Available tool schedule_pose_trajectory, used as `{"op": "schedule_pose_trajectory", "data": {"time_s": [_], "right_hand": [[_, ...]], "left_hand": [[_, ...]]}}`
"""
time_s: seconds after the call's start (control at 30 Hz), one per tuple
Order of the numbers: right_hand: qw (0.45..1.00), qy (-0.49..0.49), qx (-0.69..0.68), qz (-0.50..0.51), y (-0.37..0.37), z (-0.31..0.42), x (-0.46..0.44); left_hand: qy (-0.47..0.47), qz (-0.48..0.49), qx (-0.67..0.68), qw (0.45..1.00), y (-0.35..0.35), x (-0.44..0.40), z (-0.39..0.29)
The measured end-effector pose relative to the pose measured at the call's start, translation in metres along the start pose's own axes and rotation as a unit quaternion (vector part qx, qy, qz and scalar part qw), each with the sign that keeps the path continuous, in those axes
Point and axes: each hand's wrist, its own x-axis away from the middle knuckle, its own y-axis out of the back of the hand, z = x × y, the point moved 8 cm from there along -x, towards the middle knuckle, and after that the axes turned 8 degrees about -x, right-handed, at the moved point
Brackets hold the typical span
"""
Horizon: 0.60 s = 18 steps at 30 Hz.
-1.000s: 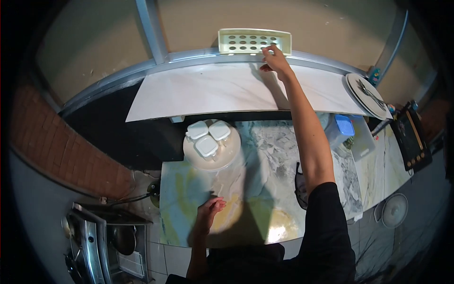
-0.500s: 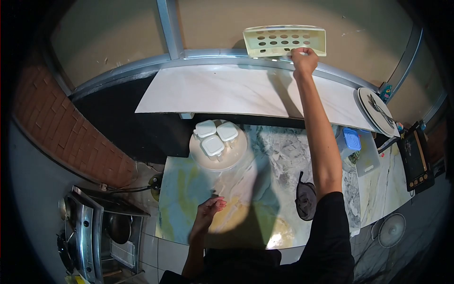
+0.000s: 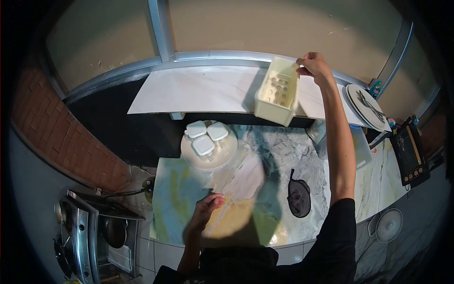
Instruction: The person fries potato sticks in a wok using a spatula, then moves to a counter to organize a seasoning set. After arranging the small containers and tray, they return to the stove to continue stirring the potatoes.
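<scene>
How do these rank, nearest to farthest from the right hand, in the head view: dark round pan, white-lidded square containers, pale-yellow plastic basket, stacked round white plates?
1. Basket, held in that hand
2. Plates, right side
3. Containers, left side
4. Pan, far lower left

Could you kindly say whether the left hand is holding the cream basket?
No, the right hand grips the basket by its rim; the left hand is well apart.
</scene>
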Motion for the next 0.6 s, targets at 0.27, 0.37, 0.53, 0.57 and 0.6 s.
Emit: {"op": "schedule_pose_trajectory", "data": {"time_s": [0.27, 0.37, 0.53, 0.57, 0.6], "right_hand": [[0.972, 0.108, 0.119, 0.17, -0.031, 0.011, 0.04], [0.951, 0.158, 0.246, 0.102, -0.026, 0.02, 0.058], [0.956, 0.014, 0.28, 0.08, -0.007, 0.022, 0.077], [0.951, -0.091, 0.269, 0.119, -0.007, 0.01, 0.082], [0.951, -0.091, 0.27, 0.12, -0.007, 0.006, 0.08]], "left_hand": [[-0.013, 0.019, -0.004, 1.0, -0.022, -0.004, -0.001], [-0.015, 0.028, -0.011, 0.999, -0.028, -0.005, 0.001], [-0.015, 0.03, 0.009, 0.999, -0.035, -0.011, 0.007], [-0.008, 0.03, 0.008, 0.999, -0.038, -0.011, 0.008], [0.001, 0.031, 0.006, 1.0, -0.04, -0.011, 0.009]]}}
